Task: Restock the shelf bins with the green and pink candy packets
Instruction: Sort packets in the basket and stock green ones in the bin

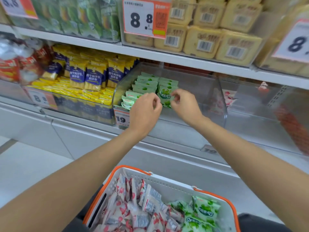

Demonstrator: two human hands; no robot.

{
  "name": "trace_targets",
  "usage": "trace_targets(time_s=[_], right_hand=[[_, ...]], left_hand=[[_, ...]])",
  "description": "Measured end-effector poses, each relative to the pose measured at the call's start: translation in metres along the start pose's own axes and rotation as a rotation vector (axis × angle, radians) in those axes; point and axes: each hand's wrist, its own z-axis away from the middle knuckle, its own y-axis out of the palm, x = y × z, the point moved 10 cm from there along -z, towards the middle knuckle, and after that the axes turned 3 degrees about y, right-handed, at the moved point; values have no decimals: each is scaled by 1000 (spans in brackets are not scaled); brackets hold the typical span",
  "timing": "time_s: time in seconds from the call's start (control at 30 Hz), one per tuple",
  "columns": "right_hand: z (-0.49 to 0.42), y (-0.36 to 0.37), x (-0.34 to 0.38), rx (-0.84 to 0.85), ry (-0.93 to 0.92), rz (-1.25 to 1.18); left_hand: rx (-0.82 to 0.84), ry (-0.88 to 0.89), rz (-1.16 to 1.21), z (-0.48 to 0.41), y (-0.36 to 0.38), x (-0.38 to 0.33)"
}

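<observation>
While two hands (pixel 145 111) (pixel 186 107) pinch one green packet (pixel 164 96) — one basket (pixel 167 183) stands.

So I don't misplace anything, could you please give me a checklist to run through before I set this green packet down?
1. Right hand pinches the green packet: ok.
2. Left hand grips it too: cannot tell; its fingers curl at the packet's edge.
3. Packet is inside the clear bin holding the stacked green packets: ok.
4. Room in that bin: ok, its right part is bare.
5. Basket stock: ok, pink packets and loose green packets lie in it.
</observation>
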Motion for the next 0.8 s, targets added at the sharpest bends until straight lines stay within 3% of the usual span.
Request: trace_targets(time_s=[0.1, 0.17, 0.33, 0.43, 0.57, 0.67, 0.8], right_hand=[[64, -21, 25, -35, -177, -48], [108, -18, 23, 13, -204, -51], [224, 56, -63, 528, 30, 120], [278, 87, -129, 771, 199, 307], [315, 88, -188, 820, 348, 544], [328, 85, -200, 844, 312, 642], [305, 81, -176, 795, 327, 469]], left_hand=[[69, -190, 169, 37, 11, -3], [185, -302, 161, 69, 28, 4], [728, -375, 59, 159, 93, 35], [854, -424, -11, 198, 105, 57], [883, -431, 5, 216, 117, 53], [948, -410, 108, 223, 131, 34], [1033, -383, 119, 233, 137, 26]])
